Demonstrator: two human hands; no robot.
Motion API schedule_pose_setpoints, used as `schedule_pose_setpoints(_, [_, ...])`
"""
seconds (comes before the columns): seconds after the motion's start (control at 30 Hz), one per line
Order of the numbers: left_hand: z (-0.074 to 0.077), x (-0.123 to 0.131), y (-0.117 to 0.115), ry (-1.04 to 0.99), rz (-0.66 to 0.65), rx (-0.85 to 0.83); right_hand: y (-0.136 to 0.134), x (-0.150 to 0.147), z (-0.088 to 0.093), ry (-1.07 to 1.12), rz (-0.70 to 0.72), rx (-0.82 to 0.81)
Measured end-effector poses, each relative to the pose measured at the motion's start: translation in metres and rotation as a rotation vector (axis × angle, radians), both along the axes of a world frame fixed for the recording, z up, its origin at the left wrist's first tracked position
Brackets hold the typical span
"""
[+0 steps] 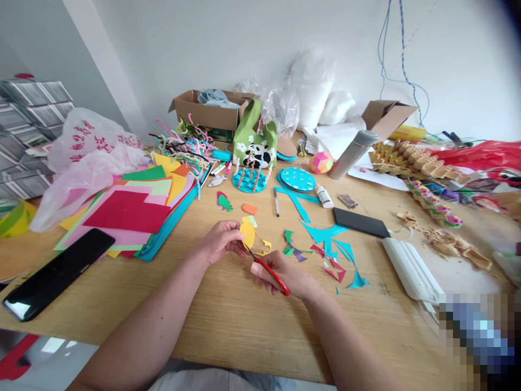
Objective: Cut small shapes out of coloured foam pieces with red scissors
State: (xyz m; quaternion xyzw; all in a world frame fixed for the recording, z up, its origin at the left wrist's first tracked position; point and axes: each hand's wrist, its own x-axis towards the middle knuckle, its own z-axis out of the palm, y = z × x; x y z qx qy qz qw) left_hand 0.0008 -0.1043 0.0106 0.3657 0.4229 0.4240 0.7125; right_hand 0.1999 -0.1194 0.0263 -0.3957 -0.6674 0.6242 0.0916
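Between the fingers of my left hand (222,242) is a yellow cutout (247,232), held above the wooden table. My right hand (277,271) grips red-handled scissors (273,276), whose blades point up and left at the cutout's lower edge. A thin yellow offcut (265,247) shows just right of the cutout. Beyond my left hand lie a green fish-like cutout (223,201) and a small orange piece (249,208). Green and purple scraps (290,243) lie right of the scissors, with red scraps (336,270) farther right.
Coloured sheets (126,212) and a black phone (61,271) lie left. Ahead stand a green panda bag (255,146) and a blue disc with twisted sticks (249,181). Rightward are blue scraps (325,232), a white bottle (324,196), a grey flask (353,156) and a black power bank (361,222).
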Motion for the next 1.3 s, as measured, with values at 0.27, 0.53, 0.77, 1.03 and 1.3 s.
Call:
schedule_pose_setpoints(0.27, [-0.002, 0.001, 0.001, -0.009, 0.093, -0.013, 0.002, 0.001, 0.002, -0.015, 0.003, -0.001])
schedule_pose_setpoints(0.53, [0.003, 0.002, 0.002, -0.084, 0.219, -0.002, 0.011, 0.017, 0.013, -0.005, -0.207, 0.083])
schedule_pose_setpoints(0.77, [0.004, 0.031, -0.004, -0.002, 0.197, 0.082, 0.037, 0.042, 0.008, 0.374, -0.947, 0.269])
schedule_pose_setpoints(1.03, [0.017, 0.067, -0.002, 0.257, 0.092, 0.278, 0.038, 0.041, 0.009, 0.314, -0.996, 0.33])
schedule_pose_setpoints(1.3, [0.024, 0.017, 0.003, 0.138, 0.682, 0.261, 0.034, 0.029, -0.002, -0.241, -0.515, 0.969])
